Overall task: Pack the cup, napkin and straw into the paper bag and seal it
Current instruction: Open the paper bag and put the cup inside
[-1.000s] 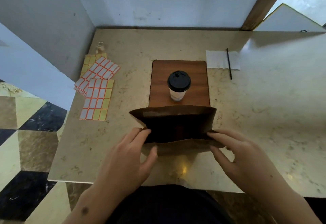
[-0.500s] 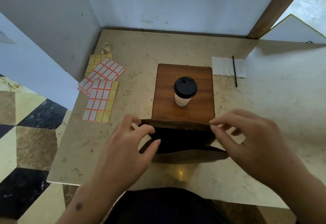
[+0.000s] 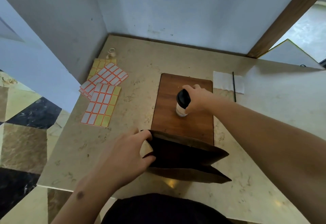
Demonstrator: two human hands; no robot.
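Right hand (image 3: 197, 98): was at the bag's edge, now grabs the cup (image 3: 182, 104) on the wooden board (image 3: 183, 128).
Left hand (image 3: 127, 156): still pinches the paper bag (image 3: 185, 162) open.
Napkin (image 3: 224, 82), straw (image 3: 234, 86): same spot, far right.
Hidden: the hand covers part of the cup.

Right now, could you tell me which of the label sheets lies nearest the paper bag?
The label sheet with yellow columns, lying alone in front, is nearest the paper bag; the other sheets are stacked behind it.
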